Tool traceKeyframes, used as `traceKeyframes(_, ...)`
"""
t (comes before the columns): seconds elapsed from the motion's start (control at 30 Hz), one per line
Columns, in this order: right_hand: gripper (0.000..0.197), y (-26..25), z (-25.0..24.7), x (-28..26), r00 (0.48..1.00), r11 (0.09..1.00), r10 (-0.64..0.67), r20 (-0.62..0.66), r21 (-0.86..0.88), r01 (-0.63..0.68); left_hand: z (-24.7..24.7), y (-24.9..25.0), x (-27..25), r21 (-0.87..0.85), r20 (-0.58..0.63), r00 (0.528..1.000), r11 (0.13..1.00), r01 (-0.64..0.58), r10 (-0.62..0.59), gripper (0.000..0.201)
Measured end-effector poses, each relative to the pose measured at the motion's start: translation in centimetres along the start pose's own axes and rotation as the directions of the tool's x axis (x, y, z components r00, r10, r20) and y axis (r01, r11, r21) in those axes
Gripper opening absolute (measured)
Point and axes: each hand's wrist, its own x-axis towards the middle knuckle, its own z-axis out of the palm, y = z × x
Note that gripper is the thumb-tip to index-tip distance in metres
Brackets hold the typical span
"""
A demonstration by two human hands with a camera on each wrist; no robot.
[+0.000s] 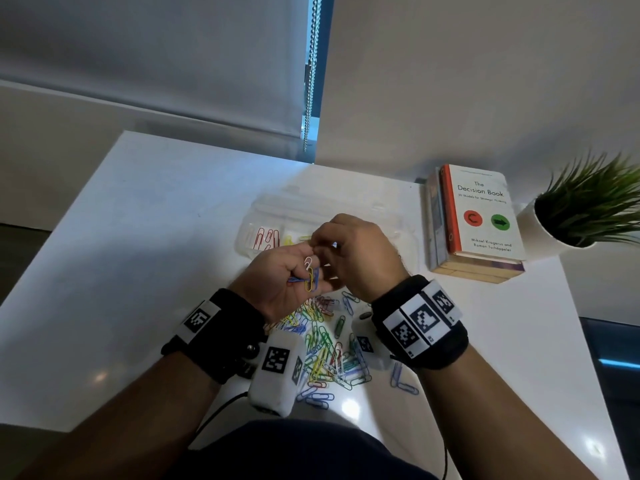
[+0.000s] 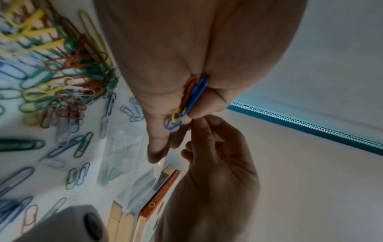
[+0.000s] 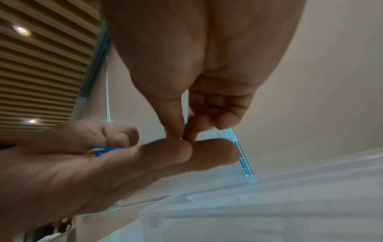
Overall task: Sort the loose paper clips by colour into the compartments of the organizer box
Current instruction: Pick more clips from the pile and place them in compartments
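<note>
Loose clips: the heap of coloured wire paper clips (image 1: 323, 344), blue, green, yellow, red and white, lies on my white glossy table (image 1: 138, 237) nearest to me, between my two forearms, with a few blue ones strayed toward the near edge
Wrist gear: black straps with square black-and-white markers sit on both my wrists, each with a white camera block under it, hanging over the heap
Left hand: my left hand (image 1: 284, 275) is raised above the far edge of the heap, palm turned up, fingers curled round a small bunch of paper clips (image 1: 310, 277); I can make out blue, yellow, white and an orange-red one pressed in the fold of my palm
Right hand: my right hand (image 1: 360, 251) is just beside the left, touching it at the fingertips; thumb and forefinger are pinched together at the top of the bunch, the other fingers curled in; whether a clip is actually between them I cannot tell
Organizer: the clear plastic organizer box (image 1: 398, 216) lies just beyond my hands, lid open; its left compartments hold white, then red, then yellow clips, the rest is hidden behind my hands
Right of box: a stack of books (image 1: 481, 216), the top one white with an orange spine, and a green spiky plant in a white pot (image 1: 588, 209)
Far: a pale roller blind with a bead chain (image 1: 311, 74) against the wall
</note>
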Motion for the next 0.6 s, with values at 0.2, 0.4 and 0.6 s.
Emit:
traceKeyframes(0.2, 0.012, 0.3, -0.3, -0.9, 0.943, 0.946, 0.228, -0.243, 0.285, -0.155, -0.4, 0.1, 0.5, -0.058, -0.01, 0.999, 0.998, -0.037, 0.036, 0.086)
traceKeyframes(0.4, 0.01, 0.1, 1.4, -1.9, 0.94, 0.838, 0.342, -0.001, 0.453, -0.304, 0.1, -0.1, 1.3, -0.133, -0.208, 0.957, 0.963, -0.233, 0.203, 0.074)
traceKeyframes(0.6, 0.014, 0.1, 2.1, -2.0, 0.95, 0.869, 0.305, 0.064, 0.388, -0.306, -0.1, 0.3, 1.6, -0.197, -0.247, 0.931, 0.927, -0.321, 0.27, 0.074)
